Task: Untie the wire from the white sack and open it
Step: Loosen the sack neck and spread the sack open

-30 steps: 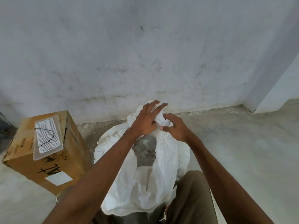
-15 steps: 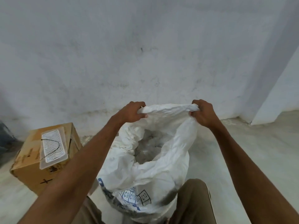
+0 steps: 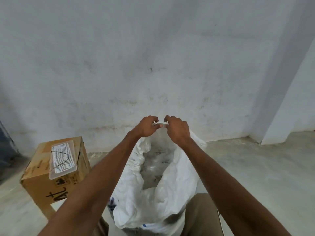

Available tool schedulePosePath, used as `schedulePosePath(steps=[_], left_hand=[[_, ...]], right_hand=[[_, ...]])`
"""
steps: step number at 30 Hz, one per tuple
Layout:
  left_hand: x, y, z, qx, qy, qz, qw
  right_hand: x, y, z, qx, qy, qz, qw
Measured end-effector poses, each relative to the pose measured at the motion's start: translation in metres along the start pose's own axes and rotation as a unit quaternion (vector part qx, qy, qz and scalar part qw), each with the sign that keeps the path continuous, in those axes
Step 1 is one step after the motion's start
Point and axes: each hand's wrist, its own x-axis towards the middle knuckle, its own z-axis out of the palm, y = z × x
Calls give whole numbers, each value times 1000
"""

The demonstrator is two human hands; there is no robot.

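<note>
The left hand [image 3: 148,127] and right hand [image 3: 177,130] pinch the far rim of the sack [image 3: 170,188], which stands open on the floor between the person's knees. A box [image 3: 51,181] sits left, wire [image 3: 62,157] on top.

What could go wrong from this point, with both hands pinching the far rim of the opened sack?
1. The left hand and right hand pinch only a narrow strip of the white sack rim; it could slip and the mouth sag shut.
2. The sack stands unsupported between the knees; pulling upward might tip it and spill what is inside.
3. The thin black wire lies loose on the plastic lid atop the cardboard box, and could slide off.
</note>
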Motion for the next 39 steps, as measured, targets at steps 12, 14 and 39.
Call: schedulePosePath(steps=[12,14,39], left_hand=[[-7,-101,7,0,-13,-10,1000],[-7,-106,7,-34,0,-17,999],[-4,-103,7,85,-101,-20,991]], right_hand=[[53,32,8,137,-53,-80,986],[59,46,5,108,-54,-82,989],[46,16,47,89,10,-150,985]])
